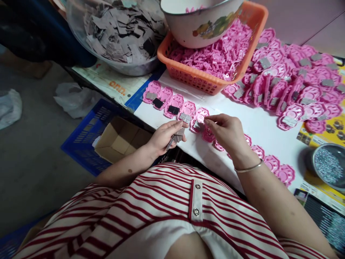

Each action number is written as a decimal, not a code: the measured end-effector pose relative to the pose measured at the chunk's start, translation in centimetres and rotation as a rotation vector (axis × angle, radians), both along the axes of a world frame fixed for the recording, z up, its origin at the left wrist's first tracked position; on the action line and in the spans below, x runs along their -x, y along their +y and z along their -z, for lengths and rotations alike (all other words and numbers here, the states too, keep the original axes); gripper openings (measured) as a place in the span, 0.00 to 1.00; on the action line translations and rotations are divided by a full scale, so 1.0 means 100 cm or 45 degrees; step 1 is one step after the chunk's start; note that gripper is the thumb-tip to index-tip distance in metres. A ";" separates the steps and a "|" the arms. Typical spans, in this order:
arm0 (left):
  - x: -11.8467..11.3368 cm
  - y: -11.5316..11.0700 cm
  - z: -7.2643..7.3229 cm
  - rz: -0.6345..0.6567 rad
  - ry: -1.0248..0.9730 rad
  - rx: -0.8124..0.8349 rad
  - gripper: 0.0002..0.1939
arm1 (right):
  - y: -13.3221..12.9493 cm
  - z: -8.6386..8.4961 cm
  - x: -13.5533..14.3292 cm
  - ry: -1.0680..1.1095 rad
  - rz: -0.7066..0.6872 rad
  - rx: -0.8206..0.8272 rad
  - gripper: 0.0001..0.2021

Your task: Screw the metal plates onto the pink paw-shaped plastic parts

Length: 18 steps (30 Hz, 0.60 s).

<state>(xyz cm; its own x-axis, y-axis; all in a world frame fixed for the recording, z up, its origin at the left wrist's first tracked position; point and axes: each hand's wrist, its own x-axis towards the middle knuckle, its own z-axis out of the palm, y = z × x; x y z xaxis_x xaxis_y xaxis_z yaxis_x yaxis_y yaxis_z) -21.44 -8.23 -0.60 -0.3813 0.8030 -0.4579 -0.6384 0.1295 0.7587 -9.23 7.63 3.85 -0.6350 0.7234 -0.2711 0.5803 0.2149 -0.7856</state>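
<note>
My left hand (168,135) is closed around several small grey rectangular pieces (178,135), held just off the table's near edge. My right hand (225,127) is in a pinch above a pink plastic part (201,116), its fingertips close to the grey piece (198,125) on that part. Whatever the pinch holds is hidden. Similar pink parts run in a row along the table. To the left, one carries a black piece (173,110) and another a grey piece (185,117). My right hand and wrist partly cover the parts further right.
An orange basket (194,80) of small pink pieces supports an enamel bowl (199,27). Beside it is a clear basin (129,68) of grey pieces. Pink parts lie heaped (285,79) at back right, near a bowl of small metal bits (329,163). A blue crate (81,144) stands below left.
</note>
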 end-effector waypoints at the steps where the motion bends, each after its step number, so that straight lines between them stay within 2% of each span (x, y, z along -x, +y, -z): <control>1: -0.002 0.001 -0.002 0.013 0.009 -0.010 0.15 | -0.005 -0.004 -0.002 0.023 -0.034 0.060 0.14; 4: -0.008 0.005 -0.006 0.027 0.060 -0.009 0.14 | -0.021 -0.010 -0.005 0.087 -0.193 0.296 0.19; 7: -0.015 0.008 -0.008 0.029 0.096 -0.012 0.18 | -0.033 -0.006 -0.005 0.166 -0.264 0.470 0.23; 12: -0.021 0.007 -0.006 0.122 0.143 -0.025 0.21 | -0.039 0.006 -0.010 0.279 -0.099 0.594 0.27; 18: -0.021 0.006 -0.005 0.077 0.237 0.003 0.16 | -0.033 0.005 -0.026 0.318 -0.008 0.635 0.26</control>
